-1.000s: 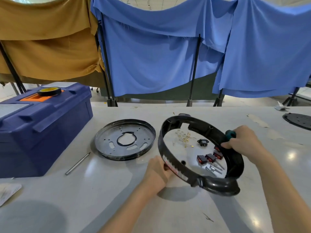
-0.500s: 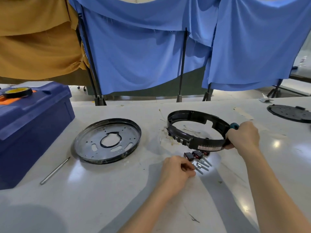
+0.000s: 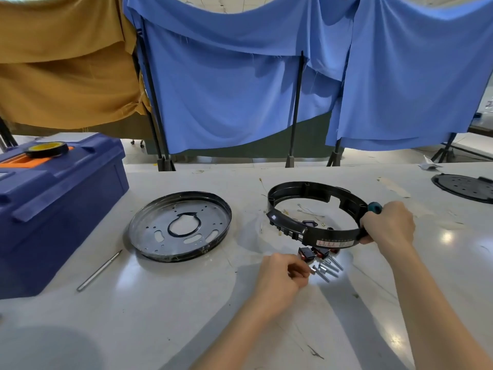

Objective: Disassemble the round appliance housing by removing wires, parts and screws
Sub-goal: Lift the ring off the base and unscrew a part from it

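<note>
The black round housing ring (image 3: 298, 231) hangs tilted just above the white table (image 3: 186, 303). My right hand (image 3: 386, 225) grips its right rim together with a teal-handled tool (image 3: 374, 207). Under the ring's near edge lie red-and-black switches (image 3: 314, 252) and several silver screws (image 3: 326, 268). My left hand (image 3: 282, 276) hovers low beside them with curled fingers, fingertips at the end of one screw; whether it pinches anything is unclear. Thin wires and small brass bits (image 3: 309, 209) lie on the table inside the ring.
A round metal base plate (image 3: 149, 231) lies left of the ring. A thin metal rod (image 3: 99, 271) lies beside a blue toolbox (image 3: 53, 209) carrying a tape roll (image 3: 46, 150). Another black round plate (image 3: 464, 186) sits at the far right. Cloth screens hang behind.
My left hand let go of the ring and dropped to the screws and switches. My right hand swung the ring from steeply tilted to nearly level, farther back.
</note>
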`<state>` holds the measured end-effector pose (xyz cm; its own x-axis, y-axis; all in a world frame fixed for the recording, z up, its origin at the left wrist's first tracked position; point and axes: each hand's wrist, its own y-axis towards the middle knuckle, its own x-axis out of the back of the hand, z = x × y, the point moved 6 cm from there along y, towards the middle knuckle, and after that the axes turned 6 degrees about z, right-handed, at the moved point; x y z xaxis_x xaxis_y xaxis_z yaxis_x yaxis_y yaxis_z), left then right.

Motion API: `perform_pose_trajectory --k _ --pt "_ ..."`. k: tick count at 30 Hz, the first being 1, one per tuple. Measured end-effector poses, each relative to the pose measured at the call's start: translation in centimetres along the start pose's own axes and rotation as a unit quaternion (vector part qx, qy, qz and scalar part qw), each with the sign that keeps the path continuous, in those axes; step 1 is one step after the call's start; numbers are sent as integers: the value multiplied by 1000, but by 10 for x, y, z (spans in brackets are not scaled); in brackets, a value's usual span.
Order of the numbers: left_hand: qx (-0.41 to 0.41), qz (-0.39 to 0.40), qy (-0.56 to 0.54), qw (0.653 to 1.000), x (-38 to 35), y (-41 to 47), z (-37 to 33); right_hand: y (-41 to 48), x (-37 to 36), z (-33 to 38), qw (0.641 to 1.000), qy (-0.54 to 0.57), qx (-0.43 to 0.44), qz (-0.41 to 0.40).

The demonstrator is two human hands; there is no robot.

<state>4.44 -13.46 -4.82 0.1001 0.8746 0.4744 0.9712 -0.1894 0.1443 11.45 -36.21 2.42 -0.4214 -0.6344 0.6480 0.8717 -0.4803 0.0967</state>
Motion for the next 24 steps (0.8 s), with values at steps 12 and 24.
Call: perform_pose_trajectory --k 12,24 --pt "4 -149 -421 895 97 -30 -40 -47 -13 58 971 168 -1 168" --pt "-88 -95 -342 931 124 -43 -113 -108 -59 74 934 164 25 316"
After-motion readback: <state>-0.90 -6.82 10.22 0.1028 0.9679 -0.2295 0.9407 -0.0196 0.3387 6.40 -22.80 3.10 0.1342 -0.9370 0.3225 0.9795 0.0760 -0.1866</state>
